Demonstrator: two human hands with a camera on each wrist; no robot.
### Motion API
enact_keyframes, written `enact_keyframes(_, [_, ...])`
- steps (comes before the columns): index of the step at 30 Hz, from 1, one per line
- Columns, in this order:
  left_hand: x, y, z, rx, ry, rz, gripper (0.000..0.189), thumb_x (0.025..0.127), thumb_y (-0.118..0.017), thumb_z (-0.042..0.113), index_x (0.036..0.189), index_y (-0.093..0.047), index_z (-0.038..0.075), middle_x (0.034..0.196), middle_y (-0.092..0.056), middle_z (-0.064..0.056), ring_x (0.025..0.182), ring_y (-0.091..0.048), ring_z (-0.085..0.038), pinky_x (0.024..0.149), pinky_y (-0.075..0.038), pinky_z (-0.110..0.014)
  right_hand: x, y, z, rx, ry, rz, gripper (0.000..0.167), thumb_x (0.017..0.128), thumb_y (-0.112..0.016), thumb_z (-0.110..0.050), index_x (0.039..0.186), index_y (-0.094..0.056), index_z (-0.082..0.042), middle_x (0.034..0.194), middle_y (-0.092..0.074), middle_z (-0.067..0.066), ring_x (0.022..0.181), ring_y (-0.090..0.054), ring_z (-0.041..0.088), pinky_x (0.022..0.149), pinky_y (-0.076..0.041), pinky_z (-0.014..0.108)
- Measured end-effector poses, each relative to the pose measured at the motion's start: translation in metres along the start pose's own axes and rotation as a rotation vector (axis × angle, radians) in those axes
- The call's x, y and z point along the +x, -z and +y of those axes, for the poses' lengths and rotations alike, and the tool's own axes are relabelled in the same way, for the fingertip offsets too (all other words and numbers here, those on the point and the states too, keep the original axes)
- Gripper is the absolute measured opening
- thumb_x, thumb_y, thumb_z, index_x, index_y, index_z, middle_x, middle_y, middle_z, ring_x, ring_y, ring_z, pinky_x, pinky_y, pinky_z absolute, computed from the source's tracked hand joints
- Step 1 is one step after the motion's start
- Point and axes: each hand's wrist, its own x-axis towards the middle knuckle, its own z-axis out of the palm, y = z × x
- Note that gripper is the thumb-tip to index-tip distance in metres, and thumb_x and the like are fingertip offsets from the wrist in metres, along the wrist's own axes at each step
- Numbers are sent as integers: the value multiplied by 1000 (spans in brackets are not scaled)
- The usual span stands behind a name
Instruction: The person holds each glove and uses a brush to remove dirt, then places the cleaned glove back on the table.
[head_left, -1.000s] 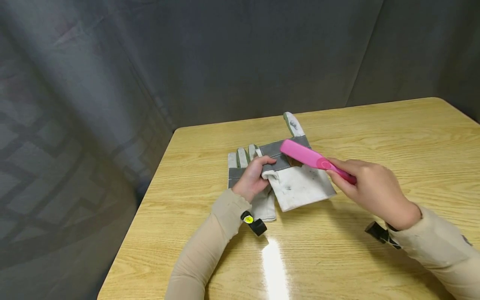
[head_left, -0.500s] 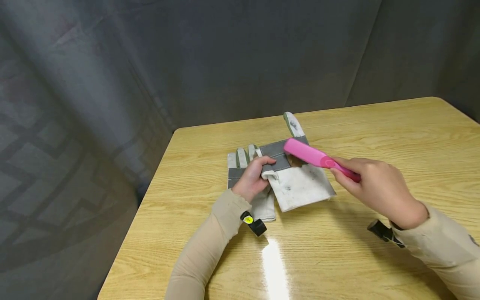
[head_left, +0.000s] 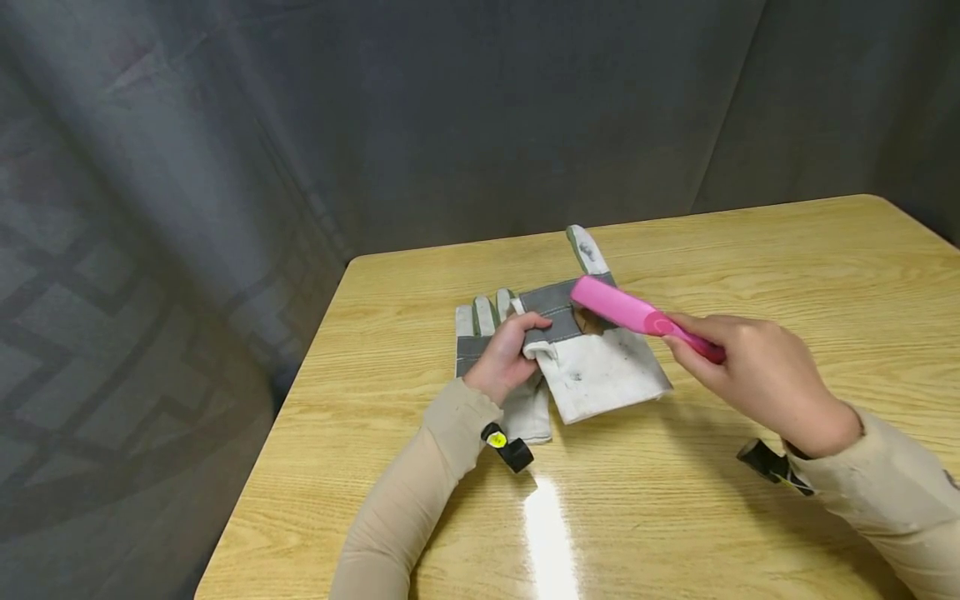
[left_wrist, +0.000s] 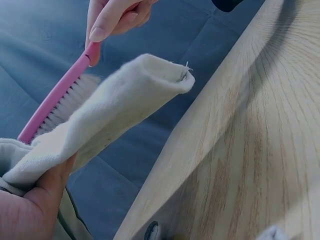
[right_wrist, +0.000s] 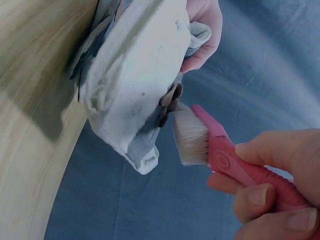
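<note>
My left hand (head_left: 510, 354) grips a white and grey work glove (head_left: 603, 375) by its side, raised a little off the table. In my right hand (head_left: 765, 375) is a pink brush (head_left: 615, 307), held by the handle. Its white bristles (right_wrist: 191, 137) face the glove, close to a small brown flap (right_wrist: 171, 102); whether they touch it I cannot tell. Dark smudges mark the glove's cuff. A second glove (head_left: 528, 412) of the same kind lies on the table beneath, partly covered by my left hand and the held glove.
The wooden table (head_left: 787, 275) stretches out to the right and in front. Dark grey curtains (head_left: 525, 125) hang behind it and along the left side. A black camera mount (head_left: 516, 454) is strapped at my left wrist, another (head_left: 765, 460) at my right.
My right hand and the brush have shifted slightly to the right across the glove. My left hand and both gloves have stayed nearly still.
</note>
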Motion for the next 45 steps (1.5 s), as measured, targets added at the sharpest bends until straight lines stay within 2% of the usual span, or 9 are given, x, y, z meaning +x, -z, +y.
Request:
enact_keyframes(10, [-1, -1, 0, -16, -4, -12, 16, 85, -38, -3, 89, -47, 9, 93, -53, 1, 84, -56, -6, 72, -51, -12, 0, -1, -2, 62, 3, 64, 21, 78, -71, -15, 97, -72, -4, 52, -33, -8, 47, -21, -1, 41, -16, 16])
enact_keyframes(17, [0, -1, 0, -14, 4, -1, 17, 85, -39, -2, 92, -48, 9, 98, -53, 0, 90, -56, -8, 76, -52, -13, -1, -5, 0, 40, 19, 30, 24, 83, -68, -22, 98, -73, -4, 52, -32, -8, 48, -20, -1, 43, -16, 17])
enact_keyframes(23, [2, -1, 0, -21, -6, 4, 16, 84, -38, -3, 91, -47, 9, 95, -53, 0, 86, -55, -7, 72, -51, -13, -1, -2, 2, 14, 4, 19, 22, 78, -70, -15, 96, -72, -3, 50, -32, -8, 46, -20, -1, 42, -17, 17])
enact_keyframes(29, [3, -1, 0, -24, -9, 3, 16, 84, -38, -2, 89, -47, 9, 91, -54, 1, 83, -56, -7, 72, -51, -14, 0, 0, 4, 8, -13, 0, 22, 81, -67, -18, 96, -73, -3, 49, -32, -8, 46, -20, 0, 42, -17, 18])
enact_keyframes(45, [4, 1, 2, -34, -9, 16, 15, 84, -38, -2, 88, -48, 9, 91, -55, 0, 85, -56, -9, 74, -50, -17, 1, 5, 7, -16, -39, -32, 19, 80, -69, -20, 92, -73, -6, 49, -32, -8, 46, -22, 1, 42, -18, 19])
